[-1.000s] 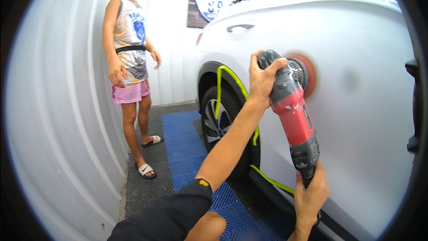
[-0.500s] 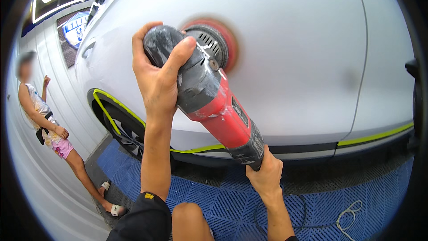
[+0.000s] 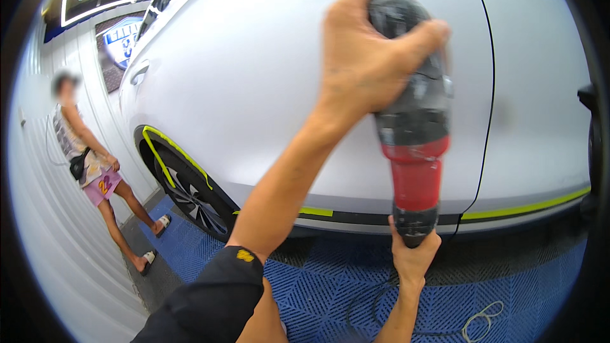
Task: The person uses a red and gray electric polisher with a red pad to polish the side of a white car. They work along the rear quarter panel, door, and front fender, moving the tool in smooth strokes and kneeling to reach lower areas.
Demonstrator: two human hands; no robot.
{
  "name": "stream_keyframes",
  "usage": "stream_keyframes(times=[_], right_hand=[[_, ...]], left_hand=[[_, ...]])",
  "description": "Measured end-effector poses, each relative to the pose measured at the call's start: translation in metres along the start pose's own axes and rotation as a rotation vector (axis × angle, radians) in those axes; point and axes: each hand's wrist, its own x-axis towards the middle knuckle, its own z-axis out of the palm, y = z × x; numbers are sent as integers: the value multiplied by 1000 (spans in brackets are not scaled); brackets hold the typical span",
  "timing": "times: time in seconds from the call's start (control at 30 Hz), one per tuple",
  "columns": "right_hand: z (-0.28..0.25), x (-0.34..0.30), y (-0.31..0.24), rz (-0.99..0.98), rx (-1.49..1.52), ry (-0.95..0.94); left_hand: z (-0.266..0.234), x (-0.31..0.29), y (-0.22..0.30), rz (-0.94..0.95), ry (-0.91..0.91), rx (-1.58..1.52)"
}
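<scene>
L hand point(image 3: 365, 57) grip: fingers wrapped tight over the dark grey rounded head of the red-and-grey plastic power polisher point(image 3: 413, 127); R hand point(image 3: 413, 257) clasps its black tail end from below. Tool is held upright-ish, head against the white glossy car door panel point(image 3: 254, 89); pad is hidden behind the hand.

Prob. heavy and stiff, nose-weighted, so a two-point hold suits: head plus rear handle. Casing looks smooth, head part dull and wrapped. Panel is hard, slick, curved. Yellow-green tape strip point(image 3: 521, 208) runs along the sill. Below, blue ribbed plastic floor tiles point(image 3: 521, 292) with a thin cable point(image 3: 483, 317). Far left a bystander point(image 3: 89, 165) by a white ribbed wall point(image 3: 57, 248).
</scene>
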Motion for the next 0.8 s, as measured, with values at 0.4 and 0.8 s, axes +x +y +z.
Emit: stream_keyframes(times=[0.4, 0.8], right_hand=[[-9, 14, -25, 48, 92, 120], [87, -1, -54, -86, 58, -233]], left_hand=[[54, 40, 34, 17, -47, 79], [-99, 47, 7, -112, -110, 24]])
